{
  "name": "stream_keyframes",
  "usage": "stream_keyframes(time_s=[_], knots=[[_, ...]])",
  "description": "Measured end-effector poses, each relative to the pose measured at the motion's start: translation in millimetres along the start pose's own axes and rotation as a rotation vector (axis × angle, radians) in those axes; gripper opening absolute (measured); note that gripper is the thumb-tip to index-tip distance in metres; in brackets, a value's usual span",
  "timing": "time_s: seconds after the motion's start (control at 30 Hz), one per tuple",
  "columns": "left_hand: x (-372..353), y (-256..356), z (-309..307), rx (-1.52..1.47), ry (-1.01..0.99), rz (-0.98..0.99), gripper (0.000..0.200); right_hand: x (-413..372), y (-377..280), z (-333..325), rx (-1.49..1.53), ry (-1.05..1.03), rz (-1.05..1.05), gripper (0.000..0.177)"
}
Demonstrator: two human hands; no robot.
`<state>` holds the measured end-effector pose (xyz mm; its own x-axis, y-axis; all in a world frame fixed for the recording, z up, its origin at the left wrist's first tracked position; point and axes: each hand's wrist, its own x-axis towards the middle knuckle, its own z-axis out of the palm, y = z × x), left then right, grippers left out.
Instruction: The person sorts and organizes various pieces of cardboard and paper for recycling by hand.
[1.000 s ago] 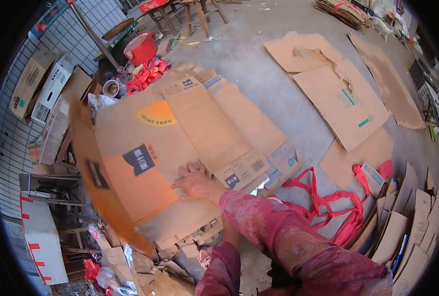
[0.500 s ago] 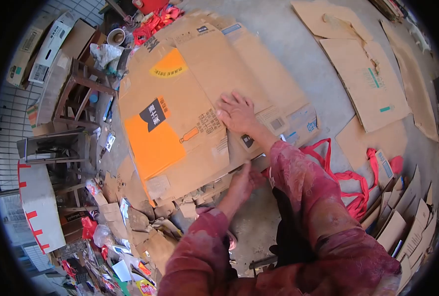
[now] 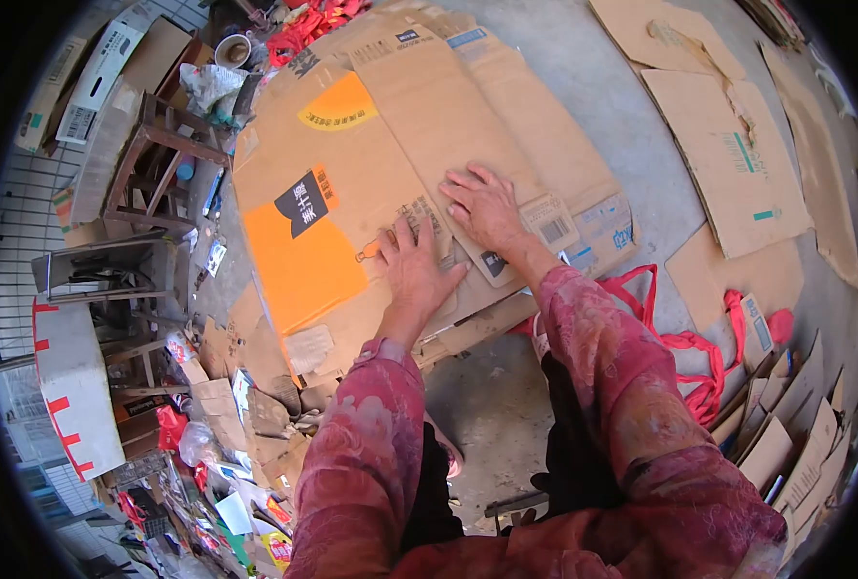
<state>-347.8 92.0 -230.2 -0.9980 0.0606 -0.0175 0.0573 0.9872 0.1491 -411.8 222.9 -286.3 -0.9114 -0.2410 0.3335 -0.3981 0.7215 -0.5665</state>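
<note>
A stack of flattened cardboard boxes [image 3: 506,106] lies on the floor in front of me. Its top sheet [image 3: 274,174] is brown with orange patches and a black label. My left hand [image 3: 416,273] rests flat on this sheet near its front edge, fingers spread, covering part of a printed bottle. To its right, my right hand [image 3: 487,207] also presses on the cardboard, fingers apart, just behind a barcode label [image 3: 551,224]. Neither hand holds anything.
Red straps [image 3: 694,347] lie on the floor to the right, beside upright cardboard pieces [image 3: 786,434]. More flattened cardboard [image 3: 728,164] lies at the far right. On the left are a wooden stool [image 3: 154,159] and scattered scraps [image 3: 245,415].
My left hand has moved from below the stack's front edge up onto the top sheet, its fingers spreading. My right hand has shifted slightly right and nearer the front edge.
</note>
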Motion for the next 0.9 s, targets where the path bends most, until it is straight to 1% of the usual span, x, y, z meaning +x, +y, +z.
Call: stream_keyframes(time_s=[0.07,0.1,0.13,0.2,0.23,0.3,0.33,0.37,0.43,0.47,0.53,0.57,0.63,0.67,0.7,0.73,0.77,0.8,0.9], knots=[[4,1,-5,0.025,-0.112,-0.02,0.076,-4,1,0,-0.003,-0.003,0.002,0.032],[5,0,-3,0.026,-0.103,-0.035,0.076,-2,0,1,-0.004,0.002,-0.006,0.032],[7,1,-2,0.041,-0.15,-0.056,0.074,0,-1,2,0.004,0.002,-0.033,0.032],[9,8,-3,0.08,-0.212,-0.083,0.072,-2,-1,5,-0.019,0.013,-0.009,0.033],[10,14,4,0.087,-0.197,-0.099,0.072,-2,-2,5,-0.009,0.017,-0.03,0.033],[15,24,25,0.273,-0.177,-0.182,0.07,-1,-2,2,-0.012,-0.003,-0.004,0.034],[16,25,32,0.277,-0.164,-0.17,0.066,0,-1,1,-0.015,0.003,-0.009,0.034],[15,24,34,0.276,-0.159,-0.169,0.066,-1,-1,0,-0.025,-0.009,-0.011,0.035],[10,20,39,0.346,0.014,-0.051,0.055,1,-2,2,-0.033,-0.022,-0.012,0.035],[12,18,40,0.345,0.01,-0.052,0.055,1,-2,3,-0.029,-0.011,-0.012,0.035],[16,12,43,0.286,0.167,0.001,0.036,-1,-2,5,-0.032,-0.014,-0.005,0.035],[17,10,43,0.277,0.159,0.002,0.036,1,-2,5,-0.022,-0.02,-0.002,0.036],[22,4,39,0.45,0.204,0.167,0.02,2,-4,5,-0.02,-0.017,0.014,0.038],[26,3,36,0.448,0.202,0.182,0.02,2,-4,7,-0.004,0.039,0.058,0.039],[30,0,32,0.403,0.156,0.219,0.016,1,-4,9,0.014,0.096,0.103,0.041],[35,-3,28,0.362,0.108,0.256,0.013,0,-1,9,0.015,0.104,0.119,0.041],[39,-6,23,0.322,0.056,0.291,0.01,-2,0,10,-0.051,0.112,0.057,0.042],[41,-10,19,0.321,0.045,0.34,0.01,-5,2,12,-0.115,0.116,-0.004,0.044],[44,-12,12,0.253,-0.051,0.369,0.012,-6,5,14,-0.103,0.105,-0.016,0.043]])
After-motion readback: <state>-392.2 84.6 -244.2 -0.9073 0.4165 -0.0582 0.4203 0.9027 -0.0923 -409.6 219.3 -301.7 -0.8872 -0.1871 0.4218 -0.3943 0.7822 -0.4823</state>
